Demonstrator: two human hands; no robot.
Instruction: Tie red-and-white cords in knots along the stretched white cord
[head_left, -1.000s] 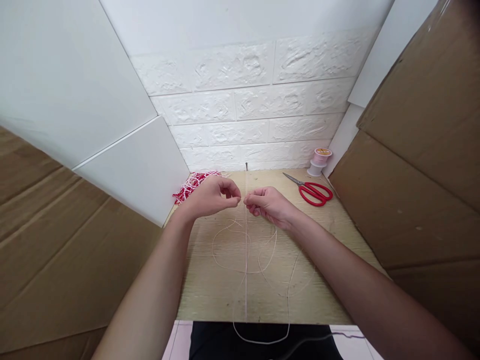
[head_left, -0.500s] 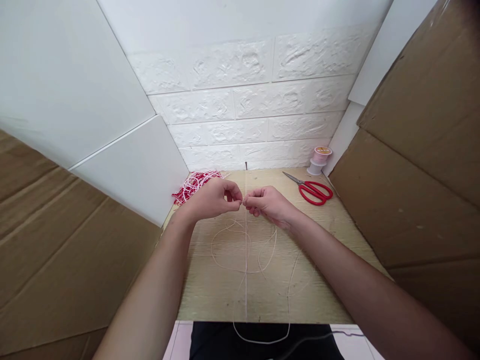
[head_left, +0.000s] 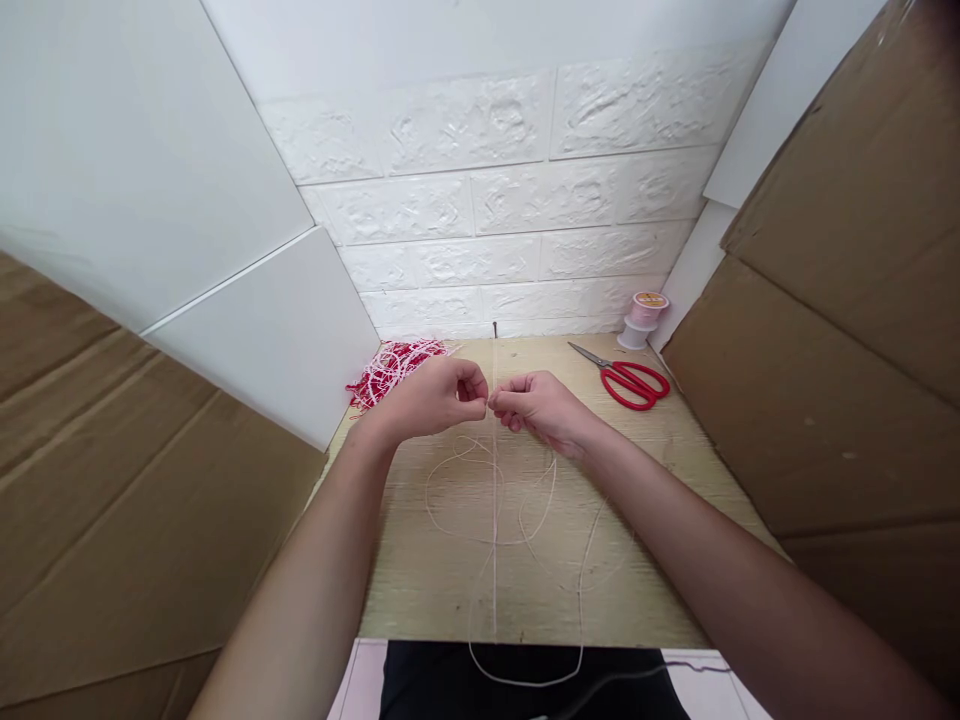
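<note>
From here I see the left hand (head_left: 439,400) and right hand (head_left: 541,408), both pinched closed by the cord (head_left: 495,580), which runs far to near between them; whether they grip it, I can't tell.

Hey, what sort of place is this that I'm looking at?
Probably a small handcraft corner, perhaps in a home, judging by the thin pale cord in front, the metal scissors with red looped handles and the round spool of pale pink thread.
</note>
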